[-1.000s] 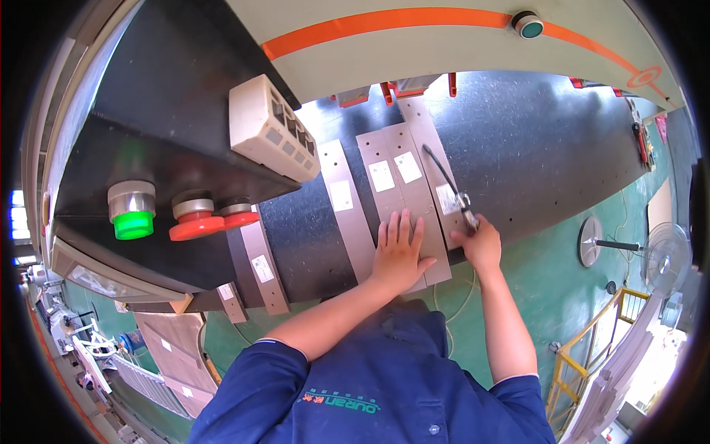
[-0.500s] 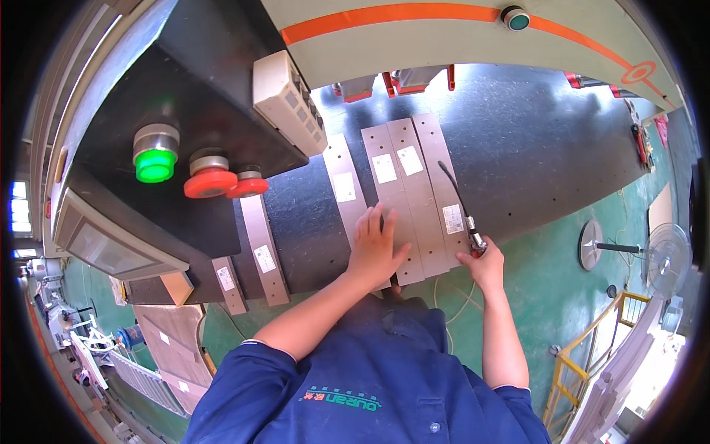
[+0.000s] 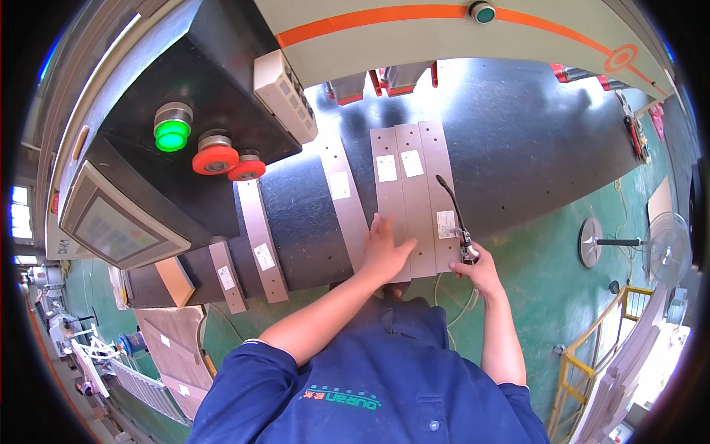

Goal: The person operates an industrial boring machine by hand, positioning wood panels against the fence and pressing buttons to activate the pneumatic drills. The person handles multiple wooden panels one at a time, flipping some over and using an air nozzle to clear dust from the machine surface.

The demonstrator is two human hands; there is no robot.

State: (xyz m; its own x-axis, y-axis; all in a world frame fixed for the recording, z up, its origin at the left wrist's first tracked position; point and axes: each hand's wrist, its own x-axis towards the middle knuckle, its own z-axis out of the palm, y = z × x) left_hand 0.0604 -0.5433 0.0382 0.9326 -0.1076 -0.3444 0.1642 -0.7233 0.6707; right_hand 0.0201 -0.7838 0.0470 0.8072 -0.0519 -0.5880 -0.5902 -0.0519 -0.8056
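Observation:
Three long brown-grey panel strips lie side by side on the dark machine table: a left strip (image 3: 387, 200), a middle strip (image 3: 414, 196) and a right strip (image 3: 438, 177). Each has drilled holes and a white label. My left hand (image 3: 386, 250) rests over the near part of the left strip, fingers apart, thumb reaching toward the middle one. At the near end of the right strip, my right hand (image 3: 479, 271) is closed around an air blow gun (image 3: 466, 248). Its thin black nozzle points away from me along that strip's right edge.
More strips (image 3: 342, 185) lie further left. A control box with a lit green button (image 3: 171, 136), red knobs (image 3: 215, 157) and a screen (image 3: 111, 222) overhangs the left side. Clamps with red parts (image 3: 399, 80) stand beyond the strips. Pliers (image 3: 634, 137) sit far right; a fan (image 3: 668, 251) stands beside the table.
The three strips now sit closer together with their far ends more nearly level. My left hand has shifted slightly right, and my right hand with the blow gun slightly left. The view has shifted a little.

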